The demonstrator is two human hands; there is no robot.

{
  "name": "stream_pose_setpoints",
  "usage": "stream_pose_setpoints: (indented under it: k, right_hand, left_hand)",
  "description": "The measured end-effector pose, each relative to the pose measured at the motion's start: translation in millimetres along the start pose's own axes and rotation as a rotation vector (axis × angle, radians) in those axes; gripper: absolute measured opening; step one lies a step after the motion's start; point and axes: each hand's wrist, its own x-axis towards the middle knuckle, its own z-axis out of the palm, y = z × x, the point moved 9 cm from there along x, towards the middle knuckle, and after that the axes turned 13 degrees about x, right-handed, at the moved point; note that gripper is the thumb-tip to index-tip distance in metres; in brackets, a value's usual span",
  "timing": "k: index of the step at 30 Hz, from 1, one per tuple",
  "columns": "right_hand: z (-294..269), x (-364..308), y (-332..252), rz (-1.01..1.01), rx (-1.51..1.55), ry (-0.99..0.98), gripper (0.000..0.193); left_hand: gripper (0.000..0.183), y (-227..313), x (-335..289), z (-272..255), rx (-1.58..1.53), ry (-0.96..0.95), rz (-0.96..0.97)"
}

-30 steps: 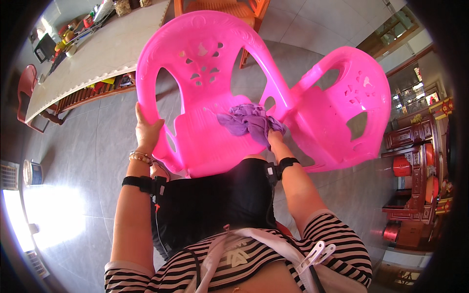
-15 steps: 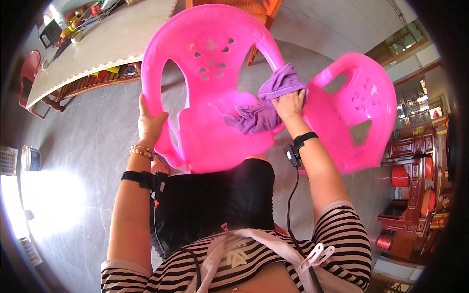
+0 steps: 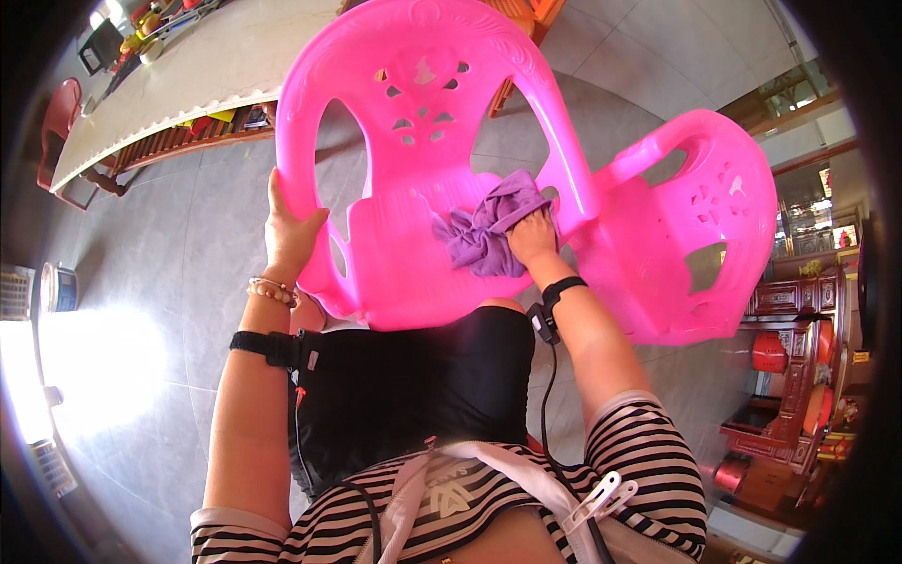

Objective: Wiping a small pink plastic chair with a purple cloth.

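A: Where do things stand with the pink plastic armchair (image 3: 404,258)?

B: It faces the person, its seat's front edge close to the black shorts (image 3: 413,376). The purple cloth (image 3: 481,224) lies bunched on the right part of the seat, by the right arm, so I'd judge work on this chair to be under way, not finished.

A: And the hands?

B: The left hand (image 3: 292,235) clasps the chair's left arm, thumb set apart from the fingers. The right hand (image 3: 533,237) holds the cloth against the seat; its fingertips are partly buried in the folds.

A: How much is done?

B: I can't tell. The plastic looks evenly bright, with nothing to separate parts gone over from parts not.

A: What about the second pink armchair (image 3: 639,273)?

B: It stands just beside, on the right, with neither hand on it. Whether it's done or left over doesn't show.
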Motion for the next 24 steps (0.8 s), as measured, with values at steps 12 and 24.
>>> stream_pose_setpoints:
  k: [12, 24]
  right_hand:
    - [-43, -6, -7, 0.029, -0.286, 0.060, 0.041]
    - [13, -39, 1, 0.037, 0.013, -0.279, 0.033]
  left_hand:
    - [0.100, -1, -5, -3, -0.001, -0.006, -0.061]
    - [0.102, 3, -4, -5, 0.033, -0.014, -0.069]
